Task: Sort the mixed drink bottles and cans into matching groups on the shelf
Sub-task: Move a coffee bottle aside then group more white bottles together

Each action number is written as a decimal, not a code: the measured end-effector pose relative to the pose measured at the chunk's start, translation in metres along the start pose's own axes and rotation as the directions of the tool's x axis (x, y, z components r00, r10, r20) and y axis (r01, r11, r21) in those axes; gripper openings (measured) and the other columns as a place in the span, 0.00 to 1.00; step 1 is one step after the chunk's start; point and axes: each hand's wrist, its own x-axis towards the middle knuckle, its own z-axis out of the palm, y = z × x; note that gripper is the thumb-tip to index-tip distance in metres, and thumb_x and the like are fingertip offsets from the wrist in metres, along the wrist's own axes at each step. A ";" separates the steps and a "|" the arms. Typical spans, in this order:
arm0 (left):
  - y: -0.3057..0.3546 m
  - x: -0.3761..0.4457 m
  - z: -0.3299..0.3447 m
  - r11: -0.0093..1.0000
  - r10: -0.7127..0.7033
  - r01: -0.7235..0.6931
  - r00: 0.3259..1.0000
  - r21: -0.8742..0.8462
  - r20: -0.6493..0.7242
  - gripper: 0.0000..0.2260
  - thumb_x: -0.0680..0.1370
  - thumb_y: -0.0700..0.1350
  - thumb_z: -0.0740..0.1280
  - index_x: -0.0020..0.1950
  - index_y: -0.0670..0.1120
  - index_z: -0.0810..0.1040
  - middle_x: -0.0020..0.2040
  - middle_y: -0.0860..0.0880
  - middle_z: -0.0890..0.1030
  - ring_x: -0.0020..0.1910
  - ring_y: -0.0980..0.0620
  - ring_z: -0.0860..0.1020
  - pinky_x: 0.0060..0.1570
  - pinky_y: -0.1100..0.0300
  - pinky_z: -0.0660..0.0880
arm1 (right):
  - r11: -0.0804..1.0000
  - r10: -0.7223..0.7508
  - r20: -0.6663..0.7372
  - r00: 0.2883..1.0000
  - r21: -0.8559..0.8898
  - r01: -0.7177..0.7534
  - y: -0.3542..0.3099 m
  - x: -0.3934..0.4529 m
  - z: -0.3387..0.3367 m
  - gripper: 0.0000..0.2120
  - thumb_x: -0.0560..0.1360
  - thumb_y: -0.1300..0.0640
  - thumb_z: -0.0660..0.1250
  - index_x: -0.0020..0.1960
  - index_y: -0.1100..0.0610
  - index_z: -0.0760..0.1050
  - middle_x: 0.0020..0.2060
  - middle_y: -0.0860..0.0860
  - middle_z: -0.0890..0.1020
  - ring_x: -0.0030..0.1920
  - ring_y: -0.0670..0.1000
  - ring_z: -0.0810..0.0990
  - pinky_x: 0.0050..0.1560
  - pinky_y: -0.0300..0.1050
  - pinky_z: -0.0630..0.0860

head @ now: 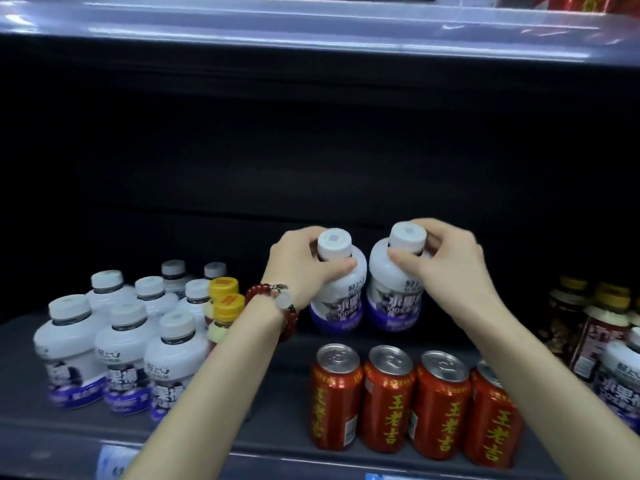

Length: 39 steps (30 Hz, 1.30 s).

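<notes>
My left hand (301, 268) grips the neck of a white bottle with a purple label (341, 303), just under its white cap. My right hand (446, 258) grips the neck of a second, matching white bottle (394, 299) right beside it. Both bottles are upright at mid-shelf, behind a row of red cans (412, 400). A group of several matching white bottles (121, 344) stands at the left. Two yellow-capped bottles (225, 306) stand at that group's right edge, partly hidden by my left forearm.
The dark shelf (277, 410) has a front lip along the bottom. At the far right stand dark bottles with yellow caps (602, 327) and another white bottle (623, 382). The shelf above (311, 32) overhangs the space. The shelf's back is dark.
</notes>
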 end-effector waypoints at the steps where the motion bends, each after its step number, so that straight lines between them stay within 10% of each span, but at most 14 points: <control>1: 0.005 -0.002 -0.012 0.999 0.020 -0.021 0.999 -0.034 -0.029 0.13 0.67 0.47 0.76 0.51 0.49 0.83 0.47 0.53 0.85 0.49 0.57 0.81 0.50 0.61 0.77 | 0.999 -0.030 -0.011 0.999 0.042 0.031 -0.011 0.001 0.002 0.14 0.68 0.57 0.74 0.53 0.49 0.81 0.46 0.43 0.85 0.49 0.40 0.82 0.52 0.42 0.78; 14: 0.006 -0.059 -0.173 0.962 -0.040 -0.026 0.972 -0.273 -0.233 0.07 0.67 0.48 0.75 0.44 0.49 0.84 0.42 0.49 0.87 0.43 0.52 0.86 0.43 0.58 0.80 | 0.847 -0.117 0.299 0.947 0.528 -0.062 -0.129 -0.031 0.090 0.09 0.67 0.62 0.75 0.47 0.58 0.83 0.39 0.53 0.88 0.40 0.49 0.87 0.39 0.37 0.81; 26: -0.101 -0.110 -0.330 0.987 -0.154 0.158 0.915 -0.020 -0.374 0.11 0.67 0.45 0.76 0.49 0.51 0.83 0.46 0.50 0.87 0.48 0.50 0.84 0.53 0.48 0.79 | 0.919 -0.136 0.461 0.877 0.390 -0.062 -0.199 -0.069 0.269 0.13 0.61 0.49 0.80 0.40 0.55 0.84 0.36 0.50 0.87 0.40 0.48 0.86 0.42 0.45 0.82; 33: -0.162 -0.112 -0.388 0.881 -0.125 0.311 0.880 0.357 -0.459 0.20 0.60 0.59 0.76 0.50 0.57 0.82 0.57 0.51 0.77 0.58 0.52 0.76 0.61 0.49 0.73 | 0.957 -0.119 0.468 0.875 0.290 -0.026 -0.228 -0.061 0.355 0.16 0.63 0.47 0.79 0.41 0.58 0.83 0.37 0.50 0.85 0.42 0.47 0.83 0.37 0.37 0.77; 39: -0.191 -0.104 -0.399 0.908 -0.179 0.306 0.901 0.287 -0.394 0.15 0.62 0.52 0.78 0.44 0.65 0.79 0.53 0.51 0.80 0.54 0.50 0.79 0.55 0.51 0.76 | 0.965 -0.096 0.446 0.890 0.261 -0.027 -0.234 -0.036 0.400 0.17 0.64 0.49 0.79 0.41 0.63 0.82 0.41 0.53 0.84 0.41 0.46 0.80 0.34 0.36 0.74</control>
